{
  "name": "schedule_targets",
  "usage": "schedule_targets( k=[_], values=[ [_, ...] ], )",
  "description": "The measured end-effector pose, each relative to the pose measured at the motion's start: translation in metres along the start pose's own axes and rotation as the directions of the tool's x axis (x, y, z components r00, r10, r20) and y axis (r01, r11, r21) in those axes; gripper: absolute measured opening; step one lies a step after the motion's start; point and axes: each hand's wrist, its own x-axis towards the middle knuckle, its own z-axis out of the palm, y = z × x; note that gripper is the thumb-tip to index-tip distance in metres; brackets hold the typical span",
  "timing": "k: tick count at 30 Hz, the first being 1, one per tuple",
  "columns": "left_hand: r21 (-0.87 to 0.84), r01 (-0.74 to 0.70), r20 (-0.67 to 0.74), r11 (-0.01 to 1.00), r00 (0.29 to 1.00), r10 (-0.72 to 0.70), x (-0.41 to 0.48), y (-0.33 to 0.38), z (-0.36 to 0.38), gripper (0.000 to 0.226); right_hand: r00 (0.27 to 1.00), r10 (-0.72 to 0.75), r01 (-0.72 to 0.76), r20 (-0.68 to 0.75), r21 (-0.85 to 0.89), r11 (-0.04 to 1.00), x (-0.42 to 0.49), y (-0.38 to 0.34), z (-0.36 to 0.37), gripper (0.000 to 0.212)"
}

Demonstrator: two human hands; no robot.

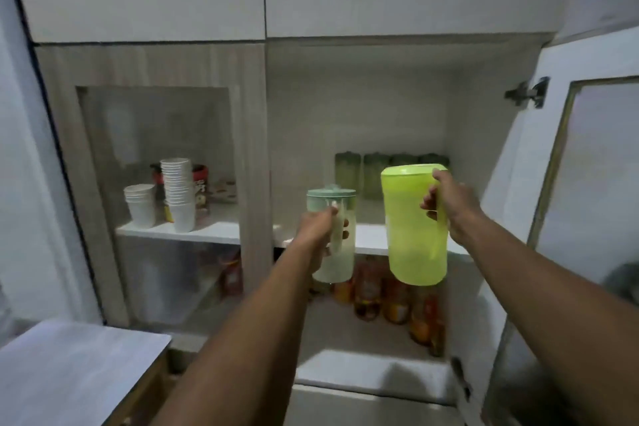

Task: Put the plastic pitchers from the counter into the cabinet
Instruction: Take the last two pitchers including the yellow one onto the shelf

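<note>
Head view: left hand (320, 223) fingers curled round the pale green pitcher (333, 235) handle; right hand (449, 206) likewise gripping the lime pitcher (415, 228); both raised before the shelf (371, 239), likely to clear its edge

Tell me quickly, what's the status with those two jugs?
Left hand grips pale mint lidded plastic pitcher. Right hand grips lime-green plastic pitcher. Both held in front of white middle shelf. Dark green tumblers at shelf back; front looks free.
</note>
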Motion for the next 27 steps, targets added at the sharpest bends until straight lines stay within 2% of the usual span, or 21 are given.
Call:
schedule_targets(
  k=[4, 9, 16, 20, 24, 27],
  values=[
    [-0.007, -0.042, 0.084, 0.999, 0.996, 0.042, 0.048, 0.003, 0.072, 0.02, 0.99, -0.04, 0.045, -0.135, 0.037, 0.998, 0.056, -0.006, -0.045, 0.035],
    [0.016, -0.052, 0.118, 0.999, 0.992, 0.05, 0.11, 0.003, 0.121, 0.026, 0.979, -0.035, 0.052, -0.203, 0.08, 0.995, 0.12, 0.01, -0.063, 0.033],
    [0.055, -0.048, 0.151, 0.997, 0.988, 0.04, 0.225, 0.005, 0.145, 0.02, 0.974, -0.039, 0.064, -0.225, 0.104, 0.993, 0.219, 0.043, -0.036, 0.035],
    [0.081, -0.025, 0.18, 0.996, 0.984, 0.01, 0.286, 0.003, 0.157, 0.021, 0.955, -0.038, 0.066, -0.295, 0.083, 0.994, 0.279, 0.057, -0.017, 0.033],
    [0.129, -0.053, 0.232, 0.99, 0.972, 0.022, 0.334, -0.001, 0.169, 0.016, 0.947, 0.011, 0.024, -0.321, 0.103, 0.994, 0.329, 0.072, -0.004, 0.032],
    [0.165, -0.018, 0.191, 0.986, 0.982, -0.014, 0.359, -0.003, 0.181, 0.02, 0.951, 0.031, 0.002, -0.308, 0.107, 0.994, 0.354, 0.081, 0.004, 0.031]
  ],
)
